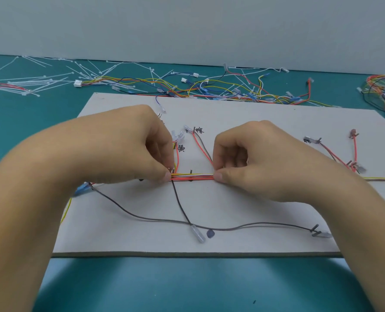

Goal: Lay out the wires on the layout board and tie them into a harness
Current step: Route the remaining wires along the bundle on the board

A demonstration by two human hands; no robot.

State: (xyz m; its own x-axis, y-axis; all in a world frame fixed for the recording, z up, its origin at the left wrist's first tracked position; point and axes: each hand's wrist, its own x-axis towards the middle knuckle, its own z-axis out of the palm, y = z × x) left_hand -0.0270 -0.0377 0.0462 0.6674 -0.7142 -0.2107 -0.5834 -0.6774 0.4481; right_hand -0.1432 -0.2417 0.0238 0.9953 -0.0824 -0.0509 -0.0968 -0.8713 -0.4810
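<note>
A white layout board (142,235) lies on the teal table, with small black pegs and handwritten labels. A bundle of red, yellow and white wires (192,176) runs flat across its middle. My left hand (139,145) pinches the bundle's left part and my right hand (243,158) pinches it further right, with a short stretch showing between them. Branches of red and grey wire (201,146) climb to clear connectors. A long grey wire (164,221) sags across the lower board to a peg at the right. A black wire (181,208) drops to a clear terminal.
Loose white cable ties (40,83) are scattered at the back left of the table. A tangle of coloured spare wires (209,86) lies behind the board, and another pile (382,88) sits at the far right. Red wire branches (354,149) occupy the board's right side.
</note>
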